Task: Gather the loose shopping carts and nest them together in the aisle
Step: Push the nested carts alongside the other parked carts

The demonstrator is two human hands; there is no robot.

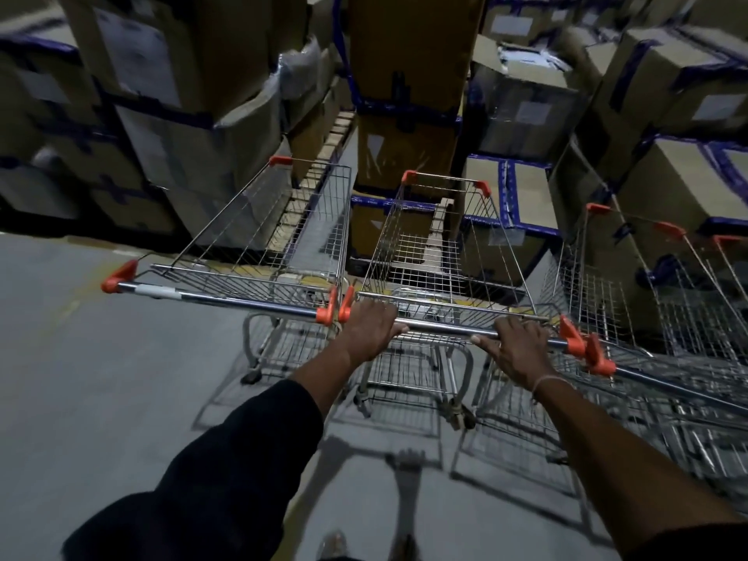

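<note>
A wire shopping cart (pixel 441 244) with orange corner caps stands straight ahead of me. My left hand (pixel 370 327) grips the left end of its metal handle bar (pixel 445 327). My right hand (pixel 516 348) grips the same bar near its right end. A second cart (pixel 259 240) stands right beside it on the left, their orange handle ends almost touching. On the right stand more carts (pixel 647 301), close against the middle one; how far they sit inside each other I cannot tell.
Stacked cardboard boxes (pixel 162 115) with blue tape and blue shelf racking (pixel 506 196) rise close behind the carts' fronts. Grey concrete floor (pixel 81 358) stretches out to the left and toward me. Cart shadows fall across the floor below.
</note>
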